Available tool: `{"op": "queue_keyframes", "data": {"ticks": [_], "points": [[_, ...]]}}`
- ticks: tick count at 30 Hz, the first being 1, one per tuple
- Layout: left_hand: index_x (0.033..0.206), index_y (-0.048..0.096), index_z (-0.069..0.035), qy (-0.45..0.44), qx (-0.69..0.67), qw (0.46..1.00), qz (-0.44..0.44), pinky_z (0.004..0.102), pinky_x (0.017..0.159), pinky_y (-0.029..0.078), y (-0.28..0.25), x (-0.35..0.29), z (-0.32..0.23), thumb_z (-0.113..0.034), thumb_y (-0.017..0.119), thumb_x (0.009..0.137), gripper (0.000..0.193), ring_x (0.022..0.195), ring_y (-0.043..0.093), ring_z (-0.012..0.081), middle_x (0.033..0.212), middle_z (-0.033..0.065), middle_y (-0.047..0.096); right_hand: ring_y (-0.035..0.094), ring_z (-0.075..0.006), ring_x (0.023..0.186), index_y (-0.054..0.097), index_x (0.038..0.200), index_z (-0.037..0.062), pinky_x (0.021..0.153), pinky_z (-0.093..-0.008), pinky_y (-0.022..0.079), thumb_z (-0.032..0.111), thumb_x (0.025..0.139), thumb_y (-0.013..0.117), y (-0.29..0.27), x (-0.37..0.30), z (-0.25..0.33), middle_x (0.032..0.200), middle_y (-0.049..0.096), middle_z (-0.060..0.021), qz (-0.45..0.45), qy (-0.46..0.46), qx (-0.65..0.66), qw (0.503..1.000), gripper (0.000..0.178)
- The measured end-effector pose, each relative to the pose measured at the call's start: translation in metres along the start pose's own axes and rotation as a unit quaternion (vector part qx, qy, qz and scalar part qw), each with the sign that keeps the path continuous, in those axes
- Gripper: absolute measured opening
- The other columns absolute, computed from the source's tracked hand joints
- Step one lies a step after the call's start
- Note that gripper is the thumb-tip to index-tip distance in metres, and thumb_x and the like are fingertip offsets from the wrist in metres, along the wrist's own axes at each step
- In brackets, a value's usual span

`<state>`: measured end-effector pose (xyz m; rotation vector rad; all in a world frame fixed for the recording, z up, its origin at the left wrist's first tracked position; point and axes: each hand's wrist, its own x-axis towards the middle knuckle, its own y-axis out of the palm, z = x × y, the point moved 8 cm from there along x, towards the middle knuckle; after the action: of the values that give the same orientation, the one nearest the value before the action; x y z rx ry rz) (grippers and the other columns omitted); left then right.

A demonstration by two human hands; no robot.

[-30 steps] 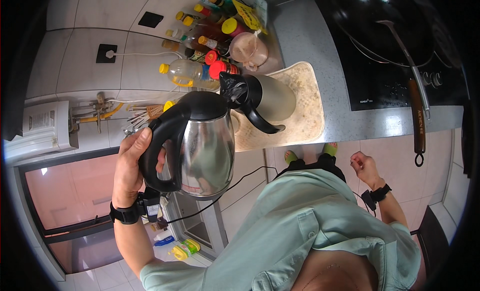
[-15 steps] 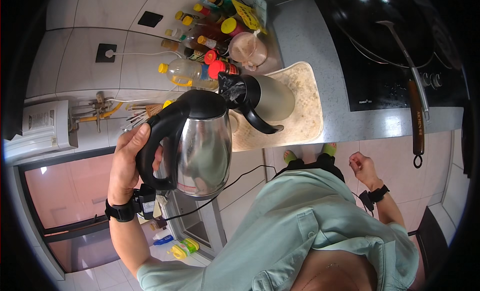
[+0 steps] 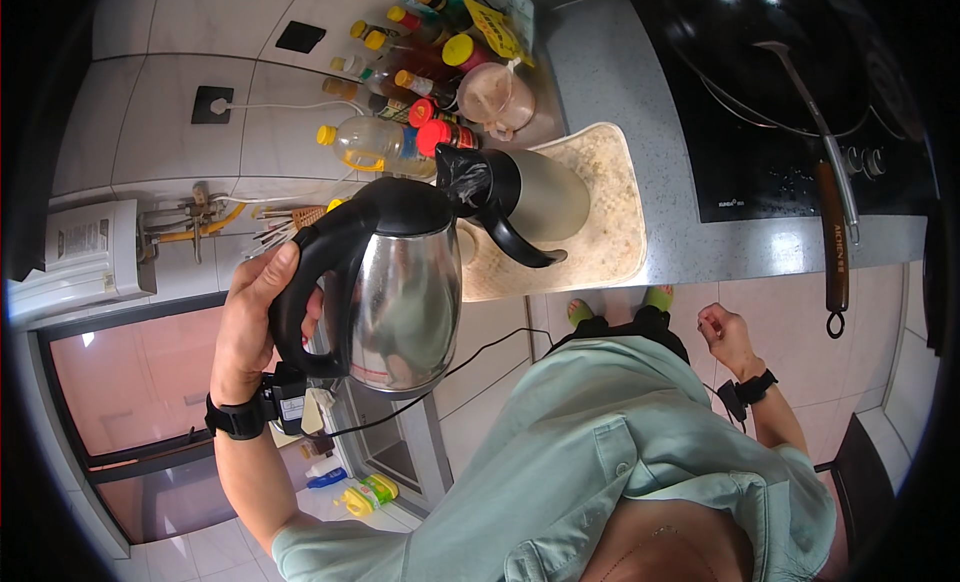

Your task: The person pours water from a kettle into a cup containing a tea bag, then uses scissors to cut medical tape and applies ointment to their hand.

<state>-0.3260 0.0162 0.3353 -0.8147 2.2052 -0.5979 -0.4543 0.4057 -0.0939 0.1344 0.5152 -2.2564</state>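
While gripping the lifted steel kettle by its black handle with the tightly wrapped left hand, perhaps to spare skin from metal, holds the right hand half-curled near the green shirt, apparently empty. Just beyond the kettle, can see the pale jug on a speckled tray on the desk, probably placed there against drips, and, farther, bottles crowded near the wall, maybe to save space.

Pale lettering is running along the brown wooden handle beyond and right of the right hand. Small white print is sitting on the black cooktop straight beyond that hand. Just right of the left hand, unreadably small reddish print is showing low on the steel kettle; grey print is marking the white wall box to its left.
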Motion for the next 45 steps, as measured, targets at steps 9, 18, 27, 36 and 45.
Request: {"op": "queue_keyframes", "data": {"ticks": [9, 18, 27, 36, 45], "points": [[0.093, 0.055, 0.002, 0.003, 0.019, 1.0, 0.011, 0.0212, 0.038, 0.039, 0.002, 0.003, -0.007, -0.037, 0.048, 0.093, 0.04, 0.04, 0.047, 0.0099, 0.058, 0.0067, 0.056, 0.06, -0.0209, 0.055, 0.058, 0.086, 0.0044, 0.053, -0.029, 0.048, 0.004, 0.08, 0.06, 0.001, 0.001, -0.001, 0.067, 0.062, -0.0105, -0.001, -0.001, 0.001, 1.0, 0.006], [0.092, 0.055, 0.002, -0.002, 0.02, 1.0, 0.005, 0.0196, 0.036, 0.038, 0.005, 0.003, -0.012, -0.036, 0.047, 0.093, 0.04, 0.038, 0.047, 0.0102, 0.058, 0.0068, 0.056, 0.061, -0.0215, 0.056, 0.058, 0.086, 0.0048, 0.054, -0.0292, 0.048, 0.005, 0.08, 0.061, 0.0, 0.003, 0.002, 0.067, 0.063, -0.0105, -0.009, -0.006, -0.011, 1.0, 0.007], [0.091, 0.055, 0.001, -0.008, 0.035, 0.999, 0.009, 0.0198, 0.038, 0.039, 0.005, 0.004, -0.012, -0.038, 0.046, 0.093, 0.04, 0.041, 0.048, 0.0096, 0.058, 0.0061, 0.055, 0.059, -0.0228, 0.056, 0.058, 0.086, 0.0053, 0.053, -0.0303, 0.047, 0.005, 0.079, 0.062, 0.0, 0.004, -0.001, 0.067, 0.062, -0.0108, -0.011, -0.009, -0.009, 1.0, 0.008], [0.095, 0.055, 0.003, -0.008, 0.031, 0.999, 0.009, 0.0189, 0.037, 0.039, 0.007, 0.005, -0.016, -0.037, 0.045, 0.094, 0.041, 0.041, 0.049, 0.0088, 0.058, 0.0061, 0.056, 0.058, -0.0237, 0.055, 0.058, 0.085, 0.0046, 0.053, -0.0314, 0.046, 0.004, 0.078, 0.061, 0.003, 0.005, -0.004, 0.066, 0.061, -0.011, -0.001, -0.016, -0.017, 1.0, 0.008], [0.094, 0.056, 0.002, -0.003, 0.046, 0.999, 0.014, 0.0185, 0.037, 0.038, 0.006, 0.006, -0.018, -0.038, 0.044, 0.095, 0.042, 0.04, 0.049, 0.0088, 0.057, 0.0058, 0.055, 0.058, -0.0245, 0.055, 0.057, 0.085, 0.0046, 0.053, -0.0316, 0.046, 0.005, 0.079, 0.06, 0.001, 0.007, 0.001, 0.067, 0.061, -0.0115, 0.0, -0.028, -0.022, 0.999, 0.007]]}}
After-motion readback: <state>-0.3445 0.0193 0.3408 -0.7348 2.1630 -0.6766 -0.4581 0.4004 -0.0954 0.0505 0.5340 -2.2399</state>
